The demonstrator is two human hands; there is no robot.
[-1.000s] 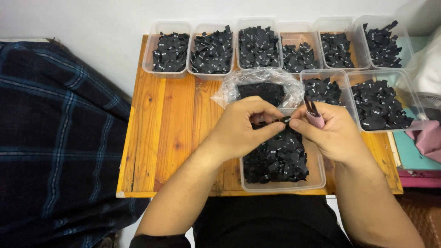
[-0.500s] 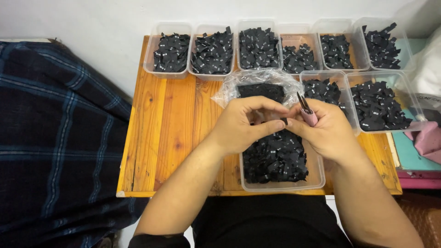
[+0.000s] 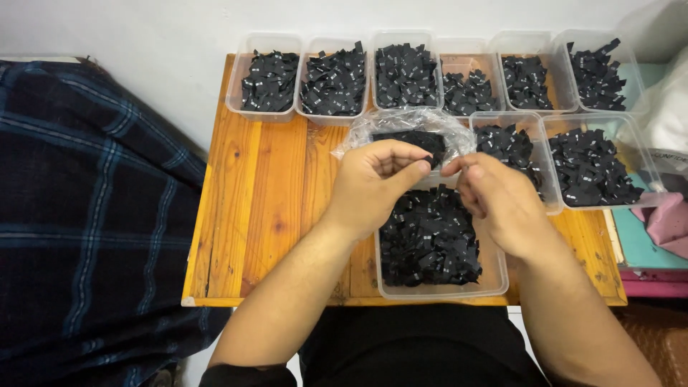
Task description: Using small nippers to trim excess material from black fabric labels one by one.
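My left hand [image 3: 373, 186] and my right hand [image 3: 502, 204] meet above a clear plastic tub [image 3: 496, 281] heaped with small black tags [image 3: 430, 244], near the table's front edge. The left thumb and fingers pinch one small black tag [image 3: 430, 162]. My right hand's fingers are curled, its fingertips almost touching the left hand's. What lies inside the right hand is hidden. Just behind the hands lies a crumpled clear plastic bag [image 3: 401, 123] holding more black tags.
Several clear tubs of black tags stand in a row along the back of the wooden table [image 3: 258, 208], and two more [image 3: 595, 168] stand at the right. A dark plaid blanket [image 3: 86, 215] lies to the left. Pink cloth [image 3: 663, 222] sits beyond the right edge.
The pink-handled tool seen sticking up from my right hand earlier is out of sight now. Both hands have lifted slightly and drawn a little apart.
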